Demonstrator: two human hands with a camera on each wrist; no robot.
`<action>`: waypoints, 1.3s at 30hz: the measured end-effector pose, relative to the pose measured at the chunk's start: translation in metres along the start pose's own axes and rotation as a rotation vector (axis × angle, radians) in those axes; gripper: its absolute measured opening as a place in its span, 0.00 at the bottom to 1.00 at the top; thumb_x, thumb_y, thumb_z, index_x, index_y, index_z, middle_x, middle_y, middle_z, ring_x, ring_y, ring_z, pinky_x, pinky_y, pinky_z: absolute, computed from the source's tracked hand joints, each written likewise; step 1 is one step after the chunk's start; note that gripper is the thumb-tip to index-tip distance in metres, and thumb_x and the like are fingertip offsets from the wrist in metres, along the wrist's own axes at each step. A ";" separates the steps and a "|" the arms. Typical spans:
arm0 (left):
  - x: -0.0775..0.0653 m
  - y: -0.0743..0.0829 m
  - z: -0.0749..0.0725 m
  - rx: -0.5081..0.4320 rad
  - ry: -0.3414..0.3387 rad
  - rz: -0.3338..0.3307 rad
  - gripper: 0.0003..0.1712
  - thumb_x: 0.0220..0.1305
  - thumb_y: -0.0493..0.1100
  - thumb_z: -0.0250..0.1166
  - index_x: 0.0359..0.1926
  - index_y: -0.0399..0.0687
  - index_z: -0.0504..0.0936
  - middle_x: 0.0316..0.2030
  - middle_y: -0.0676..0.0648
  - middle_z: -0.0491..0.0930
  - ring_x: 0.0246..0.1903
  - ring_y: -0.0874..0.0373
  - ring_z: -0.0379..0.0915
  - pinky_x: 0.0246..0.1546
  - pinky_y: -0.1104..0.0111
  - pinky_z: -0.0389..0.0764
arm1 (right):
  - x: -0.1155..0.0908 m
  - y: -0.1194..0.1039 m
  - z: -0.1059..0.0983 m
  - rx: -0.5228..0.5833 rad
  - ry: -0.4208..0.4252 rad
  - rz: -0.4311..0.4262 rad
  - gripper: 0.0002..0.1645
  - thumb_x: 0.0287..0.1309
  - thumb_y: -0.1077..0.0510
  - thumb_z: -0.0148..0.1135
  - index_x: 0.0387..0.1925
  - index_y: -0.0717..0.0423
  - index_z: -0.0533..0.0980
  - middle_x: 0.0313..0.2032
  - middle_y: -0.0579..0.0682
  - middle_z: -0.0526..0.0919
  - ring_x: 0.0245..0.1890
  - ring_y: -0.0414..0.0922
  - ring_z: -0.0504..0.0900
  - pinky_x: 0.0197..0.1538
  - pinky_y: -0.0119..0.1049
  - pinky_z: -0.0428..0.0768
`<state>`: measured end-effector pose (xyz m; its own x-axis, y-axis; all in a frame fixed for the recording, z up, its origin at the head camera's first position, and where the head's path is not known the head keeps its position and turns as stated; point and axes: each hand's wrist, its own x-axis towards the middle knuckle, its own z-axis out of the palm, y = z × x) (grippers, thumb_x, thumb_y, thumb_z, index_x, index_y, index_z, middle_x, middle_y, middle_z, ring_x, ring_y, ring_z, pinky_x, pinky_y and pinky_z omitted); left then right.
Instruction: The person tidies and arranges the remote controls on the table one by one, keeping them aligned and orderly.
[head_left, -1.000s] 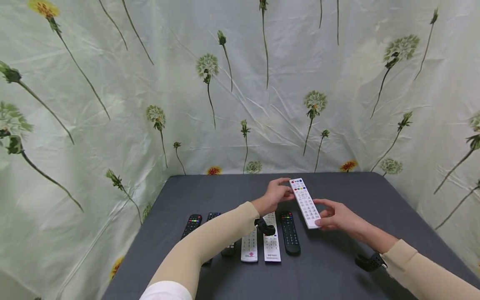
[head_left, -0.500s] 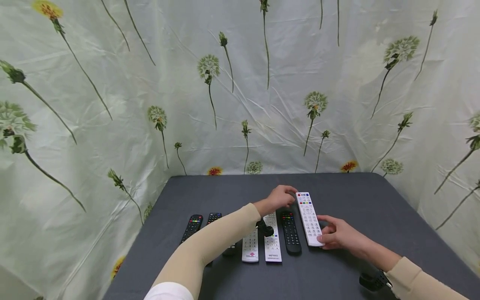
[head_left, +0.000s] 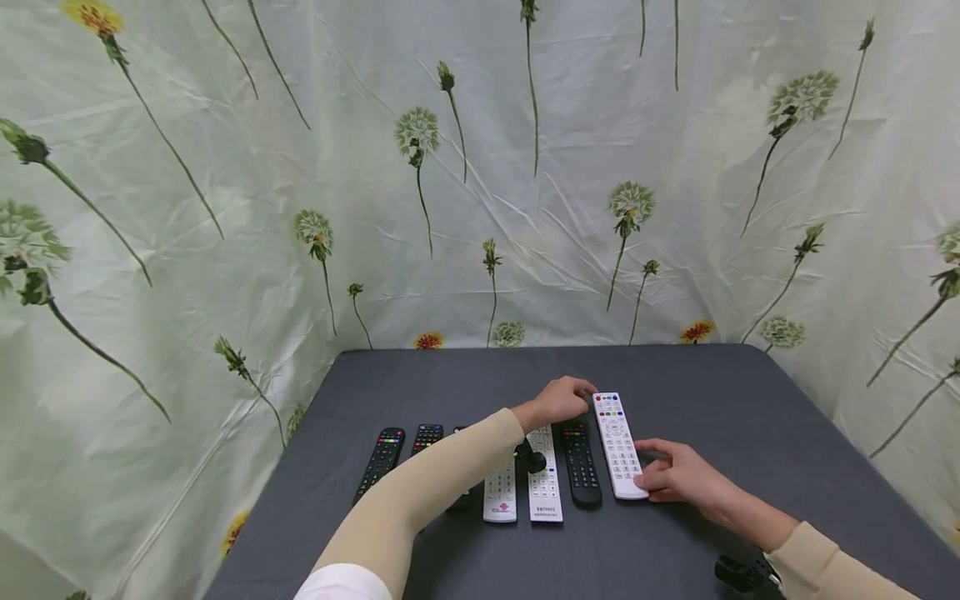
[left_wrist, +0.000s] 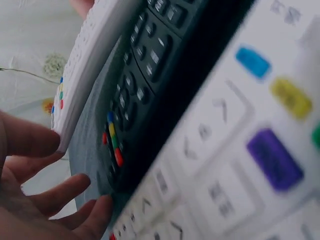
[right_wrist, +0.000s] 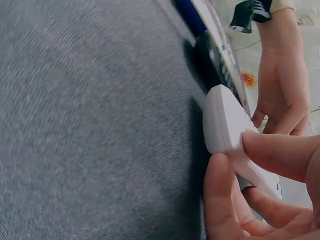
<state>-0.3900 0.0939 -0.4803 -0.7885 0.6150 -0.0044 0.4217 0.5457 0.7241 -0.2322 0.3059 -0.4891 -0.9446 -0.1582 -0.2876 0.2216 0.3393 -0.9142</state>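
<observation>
A white remote control point(head_left: 621, 450) with coloured buttons at its far end lies at the right of a row of remotes, low over the dark table or on it. My right hand point(head_left: 684, 477) pinches its near end; in the right wrist view the thumb point(right_wrist: 280, 152) is on the upper face and fingers are below. At the far left corner is my left hand point(head_left: 557, 402), its thumb and a finger against the remote's end in the left wrist view. A black remote point(head_left: 582, 471) lies just left of the white one.
Two more white remotes point(head_left: 546, 500) lie further left in the row. Beyond them are black remotes point(head_left: 381, 460), partly hidden by the left sleeve point(head_left: 442, 475). A flower-patterned curtain point(head_left: 465, 208) hangs behind the dark table point(head_left: 675, 375).
Both hands have lowered the white remote control towards the table and nearer to me. It has straightened into line with the row. The other remotes have stayed put.
</observation>
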 end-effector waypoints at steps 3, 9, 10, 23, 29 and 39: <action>0.002 -0.003 -0.001 0.081 -0.058 0.014 0.25 0.65 0.33 0.59 0.62 0.53 0.82 0.56 0.49 0.80 0.38 0.57 0.70 0.34 0.67 0.69 | 0.001 0.002 0.002 -0.030 0.022 -0.011 0.45 0.57 0.61 0.73 0.69 0.74 0.59 0.35 0.55 0.85 0.35 0.49 0.84 0.39 0.43 0.85; 0.006 -0.006 -0.006 0.296 -0.095 0.102 0.17 0.69 0.39 0.65 0.57 0.55 0.85 0.60 0.52 0.79 0.60 0.58 0.71 0.58 0.66 0.70 | 0.003 0.005 0.003 -0.059 0.034 -0.057 0.41 0.58 0.61 0.72 0.67 0.73 0.64 0.33 0.54 0.82 0.34 0.48 0.82 0.38 0.44 0.85; 0.006 -0.006 -0.007 0.318 -0.094 0.116 0.17 0.69 0.41 0.66 0.57 0.55 0.85 0.60 0.52 0.79 0.63 0.57 0.69 0.64 0.64 0.67 | 0.003 0.005 0.003 -0.055 0.031 -0.062 0.40 0.58 0.62 0.72 0.67 0.74 0.64 0.32 0.54 0.82 0.34 0.48 0.82 0.38 0.44 0.85; 0.007 -0.016 -0.004 0.306 -0.064 0.075 0.17 0.67 0.48 0.69 0.56 0.63 0.85 0.63 0.51 0.76 0.66 0.51 0.66 0.54 0.64 0.74 | 0.010 0.010 0.004 -0.056 0.020 -0.089 0.39 0.60 0.61 0.70 0.66 0.74 0.64 0.33 0.54 0.83 0.34 0.49 0.83 0.38 0.43 0.85; 0.003 -0.026 -0.008 0.185 -0.073 0.057 0.15 0.70 0.47 0.65 0.56 0.58 0.85 0.61 0.52 0.78 0.57 0.57 0.73 0.44 0.67 0.75 | 0.011 0.007 0.009 -0.039 0.013 -0.093 0.38 0.63 0.61 0.67 0.67 0.74 0.63 0.35 0.55 0.83 0.36 0.50 0.83 0.39 0.45 0.85; -0.014 -0.026 -0.028 0.186 -0.027 0.117 0.23 0.76 0.51 0.57 0.67 0.51 0.77 0.66 0.48 0.73 0.67 0.52 0.66 0.62 0.58 0.72 | 0.006 -0.021 -0.008 -0.275 0.205 -0.212 0.27 0.69 0.57 0.62 0.65 0.65 0.72 0.49 0.61 0.82 0.45 0.52 0.83 0.41 0.45 0.85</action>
